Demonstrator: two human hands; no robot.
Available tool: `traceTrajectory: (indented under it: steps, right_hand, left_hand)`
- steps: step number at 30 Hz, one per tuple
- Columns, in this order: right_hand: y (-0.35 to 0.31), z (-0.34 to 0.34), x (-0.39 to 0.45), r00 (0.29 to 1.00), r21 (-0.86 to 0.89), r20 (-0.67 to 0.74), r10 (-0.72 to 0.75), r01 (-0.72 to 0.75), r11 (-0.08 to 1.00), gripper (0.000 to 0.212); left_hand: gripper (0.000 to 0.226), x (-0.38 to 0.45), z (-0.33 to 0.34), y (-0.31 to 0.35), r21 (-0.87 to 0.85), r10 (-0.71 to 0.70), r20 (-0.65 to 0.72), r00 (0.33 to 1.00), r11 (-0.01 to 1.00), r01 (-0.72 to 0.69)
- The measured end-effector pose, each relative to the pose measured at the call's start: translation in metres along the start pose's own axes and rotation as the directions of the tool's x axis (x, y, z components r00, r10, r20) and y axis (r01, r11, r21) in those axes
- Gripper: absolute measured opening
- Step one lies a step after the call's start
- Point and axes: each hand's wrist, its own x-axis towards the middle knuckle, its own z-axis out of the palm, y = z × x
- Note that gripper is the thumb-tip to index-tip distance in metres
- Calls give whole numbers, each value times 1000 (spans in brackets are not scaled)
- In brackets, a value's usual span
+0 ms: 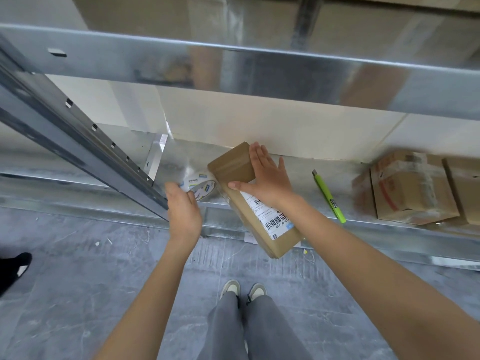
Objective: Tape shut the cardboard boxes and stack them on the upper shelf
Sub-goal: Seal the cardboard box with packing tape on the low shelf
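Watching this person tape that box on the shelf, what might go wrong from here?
The cardboard box juts past the lower shelf's edge; only the flat right hand steadies it, so it may tip toward the floor. The left hand grips the tape roll close to the box, so clear tape could wrinkle. The green utility knife lies near the edge and might get knocked off.

Three cardboard boxes point(249, 193) point(413, 188) point(465, 188) — one labelled, one tape roll point(201, 188), one green utility knife point(329, 197), two hands point(183, 211) point(265, 175).
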Motion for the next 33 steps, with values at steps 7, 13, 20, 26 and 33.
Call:
traceTrajectory:
  steps: [7,13,20,26,33]
  right_hand:
    - [-31,16,-13,977,-262,56,-207,215,941,106]
    - [-39,23,-17,936,-283,48,-349,347,894,70]
    - [-45,23,-19,950,-313,43,-311,308,898,70]
    - [-44,22,-20,948,-289,35,-317,314,905,73]
    - [-39,26,-11,995,-256,-96,15,-39,966,92]
  left_hand:
    - [17,2,10,-8,-109,-73,12,997,991,74]
    - [21,3,9,-10,-147,-99,40,994,984,104]
    - [27,2,6,-9,-61,-32,82,996,997,37]
    - [58,12,-11,-4,14,182,150,972,982,-186]
    - [14,50,-14,24,56,116,423,899,987,-154]
